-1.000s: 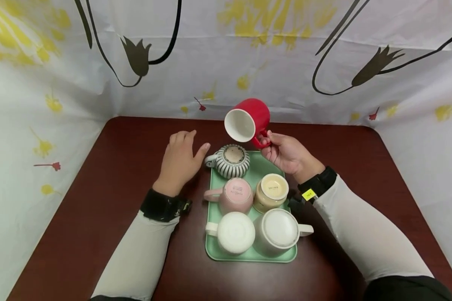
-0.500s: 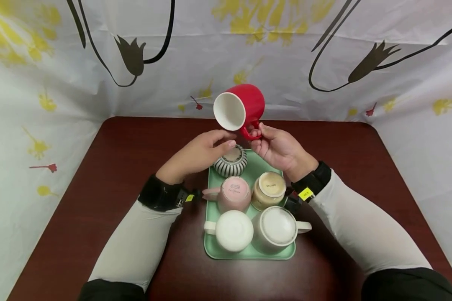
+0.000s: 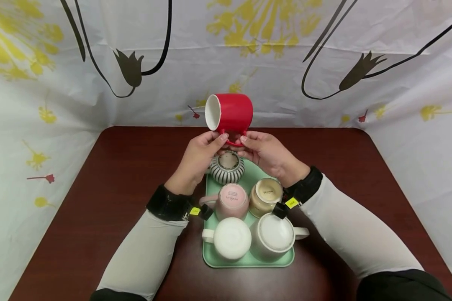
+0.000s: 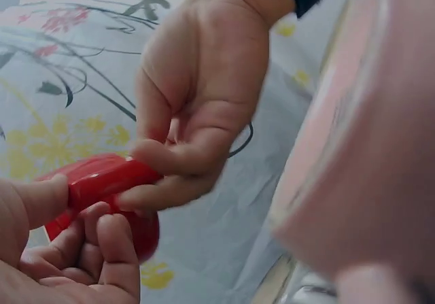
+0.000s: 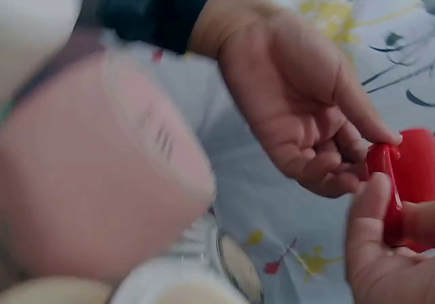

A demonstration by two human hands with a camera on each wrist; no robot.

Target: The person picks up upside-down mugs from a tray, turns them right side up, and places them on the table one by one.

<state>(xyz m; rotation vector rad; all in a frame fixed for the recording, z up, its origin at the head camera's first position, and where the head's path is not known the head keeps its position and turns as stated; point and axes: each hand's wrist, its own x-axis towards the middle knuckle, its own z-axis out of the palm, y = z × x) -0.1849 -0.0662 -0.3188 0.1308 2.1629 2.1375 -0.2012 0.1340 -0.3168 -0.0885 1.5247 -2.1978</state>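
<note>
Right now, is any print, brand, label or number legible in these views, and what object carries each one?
Pink mug: print on its upturned base, too blurred to read.
Beige mug: a short word on its upturned base, too small to read for certain.
Yellow tags on the right wristband and left wristband: dark marks, unreadable.
Red mug, striped mug, two white mugs: no text visible.

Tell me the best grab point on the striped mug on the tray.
Take the striped mug by its round body from above. It sits upside down on the green tray, base up and clear, and its handle is hidden behind the left hand. The pink mug crowds the near side.
</note>
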